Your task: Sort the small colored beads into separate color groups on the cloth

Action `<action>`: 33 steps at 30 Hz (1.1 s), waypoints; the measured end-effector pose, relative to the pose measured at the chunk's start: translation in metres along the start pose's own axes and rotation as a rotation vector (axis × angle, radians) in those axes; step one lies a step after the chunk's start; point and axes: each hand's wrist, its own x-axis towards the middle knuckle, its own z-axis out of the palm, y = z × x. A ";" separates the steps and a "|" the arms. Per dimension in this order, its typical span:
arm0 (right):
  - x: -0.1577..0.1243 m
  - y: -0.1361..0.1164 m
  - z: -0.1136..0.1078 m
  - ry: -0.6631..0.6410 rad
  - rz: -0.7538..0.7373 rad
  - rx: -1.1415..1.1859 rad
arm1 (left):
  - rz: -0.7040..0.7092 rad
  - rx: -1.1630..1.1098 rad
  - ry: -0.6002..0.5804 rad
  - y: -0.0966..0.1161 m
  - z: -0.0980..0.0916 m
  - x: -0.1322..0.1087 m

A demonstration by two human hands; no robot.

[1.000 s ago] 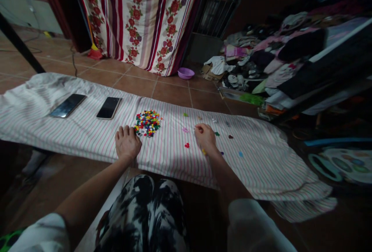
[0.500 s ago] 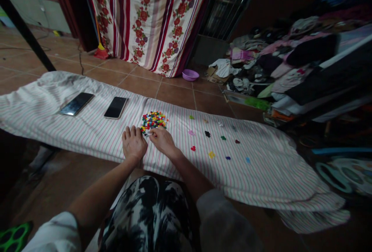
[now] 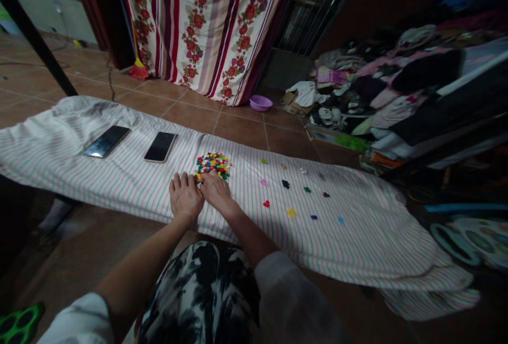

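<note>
1. Two phones [image 3: 160, 146] are laid on striped cloth [image 3: 246, 227].
2. The left hand [image 3: 186, 196] is rested palm down, fingers slightly parted.
3. The multicoloured bead pile [image 3: 214, 162] is touched at its near edge by the right hand [image 3: 215, 189], fingers bent; whether anything is pinched cannot be told.
4. Small coloured clusters [image 3: 291, 213] are spaced apart.

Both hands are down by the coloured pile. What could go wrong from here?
The right hand is at the near edge of the mixed pile, so a careless sweep might scatter pieces. The left hand lies on the striped cloth, which is wrinkled; a tug could shift the small sorted groups, such as the yellow pieces.
</note>
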 end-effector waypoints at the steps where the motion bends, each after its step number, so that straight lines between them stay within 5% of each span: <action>1: 0.000 0.001 0.001 0.019 -0.011 0.026 | 0.001 -0.002 -0.001 0.000 0.000 0.000; 10: -0.007 0.023 0.001 0.205 -0.134 0.262 | 0.019 0.040 0.036 0.001 -0.002 -0.002; 26: -0.042 0.130 -0.022 0.507 0.074 0.328 | 0.033 0.057 0.058 0.000 0.000 -0.001; 33: -0.062 0.187 -0.045 0.628 0.292 0.286 | 0.026 0.053 0.058 -0.002 0.004 -0.001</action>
